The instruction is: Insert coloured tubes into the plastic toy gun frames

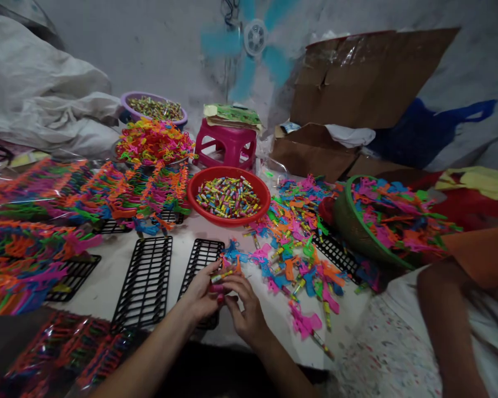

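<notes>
My left hand and my right hand meet low in the middle, over the near end of a black plastic grid tray. Together they pinch a small pink plastic toy piece with a thin colourful stick poking up from it. Loose plastic toy pieces in pink, blue, orange and green lie scattered just right of my hands. A red bowl of small wrapped colourful sticks stands beyond them.
More black grid trays lie to the left, some filled with rows of colourful toys. A green basket of toy pieces tilts at right, next to another person's arm. A pink stool, purple basin, cardboard and a fan stand behind.
</notes>
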Motion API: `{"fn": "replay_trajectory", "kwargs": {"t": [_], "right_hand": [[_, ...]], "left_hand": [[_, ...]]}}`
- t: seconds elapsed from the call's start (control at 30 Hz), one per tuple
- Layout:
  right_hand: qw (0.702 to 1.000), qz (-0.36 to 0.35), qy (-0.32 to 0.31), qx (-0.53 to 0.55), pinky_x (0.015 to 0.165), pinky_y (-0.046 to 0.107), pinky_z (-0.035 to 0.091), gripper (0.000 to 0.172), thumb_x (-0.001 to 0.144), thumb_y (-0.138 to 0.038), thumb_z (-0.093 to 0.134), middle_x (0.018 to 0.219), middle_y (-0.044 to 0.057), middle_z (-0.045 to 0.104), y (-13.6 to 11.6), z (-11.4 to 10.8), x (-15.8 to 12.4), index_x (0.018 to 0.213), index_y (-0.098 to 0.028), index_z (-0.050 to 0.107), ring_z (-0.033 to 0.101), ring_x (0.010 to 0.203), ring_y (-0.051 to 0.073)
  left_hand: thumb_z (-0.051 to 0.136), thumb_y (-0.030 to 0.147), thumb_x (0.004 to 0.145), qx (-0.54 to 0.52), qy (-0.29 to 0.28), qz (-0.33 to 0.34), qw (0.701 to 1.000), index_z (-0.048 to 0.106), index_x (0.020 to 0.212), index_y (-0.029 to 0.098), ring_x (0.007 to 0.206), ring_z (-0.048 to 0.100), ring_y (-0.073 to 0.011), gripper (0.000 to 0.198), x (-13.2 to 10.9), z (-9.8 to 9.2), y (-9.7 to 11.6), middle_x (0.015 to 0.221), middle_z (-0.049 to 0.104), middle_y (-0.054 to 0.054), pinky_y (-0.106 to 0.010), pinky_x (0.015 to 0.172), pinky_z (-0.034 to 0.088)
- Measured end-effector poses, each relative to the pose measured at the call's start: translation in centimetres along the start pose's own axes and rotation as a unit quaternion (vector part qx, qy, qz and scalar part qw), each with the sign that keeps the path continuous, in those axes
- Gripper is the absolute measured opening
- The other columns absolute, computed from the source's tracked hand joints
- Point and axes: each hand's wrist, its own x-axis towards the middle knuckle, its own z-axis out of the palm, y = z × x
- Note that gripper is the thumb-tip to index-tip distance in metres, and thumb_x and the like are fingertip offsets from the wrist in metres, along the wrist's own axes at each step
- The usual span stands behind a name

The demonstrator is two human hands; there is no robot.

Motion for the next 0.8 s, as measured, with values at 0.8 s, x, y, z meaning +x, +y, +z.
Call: {"fn": "replay_trajectory", "kwargs": {"t": [0.8], "right_hand": [[0.995, 0.038, 0.062, -0.062, 0.085, 0.036, 0.047, 0.027, 0.080, -0.020, 0.050, 0.097, 0.004, 0.066, 2.2, 0.9, -1.8, 0.105, -0.026, 0.057, 0.060, 0.092, 0.019]], "left_hand": [[0.034, 0.041, 0.085, 0.027, 0.041, 0.104, 0.993, 0.058, 0.091, 0.020, 0.074, 0.061, -0.0149, 0.033, 0.4, -0.4, -4.3, 0.079, 0.064, -0.004, -0.026, 0.066, 0.048]]}}
